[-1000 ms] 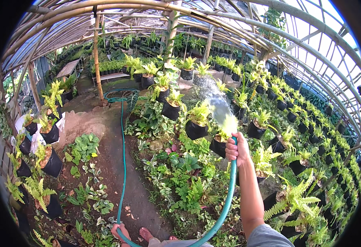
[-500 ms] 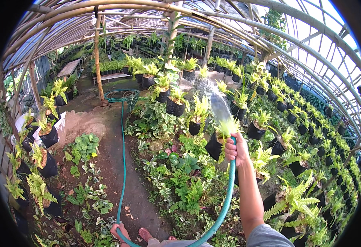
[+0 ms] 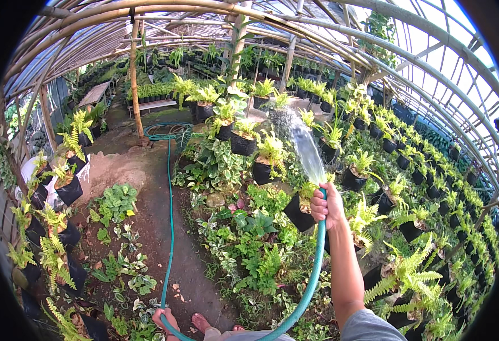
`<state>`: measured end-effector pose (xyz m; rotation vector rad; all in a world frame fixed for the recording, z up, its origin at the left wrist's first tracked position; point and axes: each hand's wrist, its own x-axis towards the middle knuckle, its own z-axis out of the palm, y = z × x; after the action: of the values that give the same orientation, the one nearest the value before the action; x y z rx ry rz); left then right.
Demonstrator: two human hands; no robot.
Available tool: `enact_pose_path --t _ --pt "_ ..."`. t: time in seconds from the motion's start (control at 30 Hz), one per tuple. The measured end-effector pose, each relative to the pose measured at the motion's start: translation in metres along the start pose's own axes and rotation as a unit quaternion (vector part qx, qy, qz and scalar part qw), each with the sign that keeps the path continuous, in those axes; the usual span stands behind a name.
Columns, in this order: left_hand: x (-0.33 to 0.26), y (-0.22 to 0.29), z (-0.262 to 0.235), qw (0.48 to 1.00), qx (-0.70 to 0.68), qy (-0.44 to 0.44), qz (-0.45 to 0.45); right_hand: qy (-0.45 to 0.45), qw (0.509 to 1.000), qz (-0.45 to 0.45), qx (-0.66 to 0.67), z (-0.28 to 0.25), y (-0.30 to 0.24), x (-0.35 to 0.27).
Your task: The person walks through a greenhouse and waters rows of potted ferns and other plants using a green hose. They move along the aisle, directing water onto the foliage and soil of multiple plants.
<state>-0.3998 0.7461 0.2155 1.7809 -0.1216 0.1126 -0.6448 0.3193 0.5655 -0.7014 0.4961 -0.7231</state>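
My right hand [image 3: 330, 207] is wrapped round the end of a green garden hose [image 3: 316, 267], its thumb near the mouth. From there a fan of water [image 3: 307, 149] sprays up and forward over potted ferns. Low in the picture, my left hand [image 3: 165, 324] grips a farther length of the same hose, which loops between both hands. Just left of the right hand hangs a fern in a black bag pot [image 3: 299, 212]. Beyond it, other hanging ferns [image 3: 270, 150] are near the spray.
The hose runs along a dirt path [image 3: 189, 267] to a coil beside a bamboo post [image 3: 136, 85]. Leafy plants [image 3: 261, 244] border the path. Black-potted ferns hang on the left [image 3: 67, 187] and in rows on the right [image 3: 406, 227]. Bamboo arches [image 3: 204, 7] span overhead.
The spray has shifted slightly and looks wider near the hose mouth. Several hanging ferns, at left and near the water, have swung or turned. Both hands stay nearly in place.
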Motion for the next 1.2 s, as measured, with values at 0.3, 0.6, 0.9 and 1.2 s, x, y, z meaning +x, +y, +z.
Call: enact_pose_path --t 0.3,0.6,0.9,1.2 --pt "0.0008 0.0035 -0.0021 1.0 -0.003 -0.01 -0.01 0.002 1.0 -0.001 0.0 0.0024 0.0013 -0.0011" --pt "0.0007 0.0005 -0.0014 0.999 -0.03 0.008 0.01 0.003 1.0 -0.006 -0.011 0.0056 0.0021 -0.0019" --pt "0.0013 -0.0013 -0.0007 1.0 0.009 0.013 -0.005 0.009 1.0 0.004 -0.009 0.0048 0.0021 0.0015" --pt "0.0038 -0.0048 -0.0006 1.0 0.014 0.005 -0.003 0.003 1.0 0.008 -0.006 0.0038 0.0027 0.004"
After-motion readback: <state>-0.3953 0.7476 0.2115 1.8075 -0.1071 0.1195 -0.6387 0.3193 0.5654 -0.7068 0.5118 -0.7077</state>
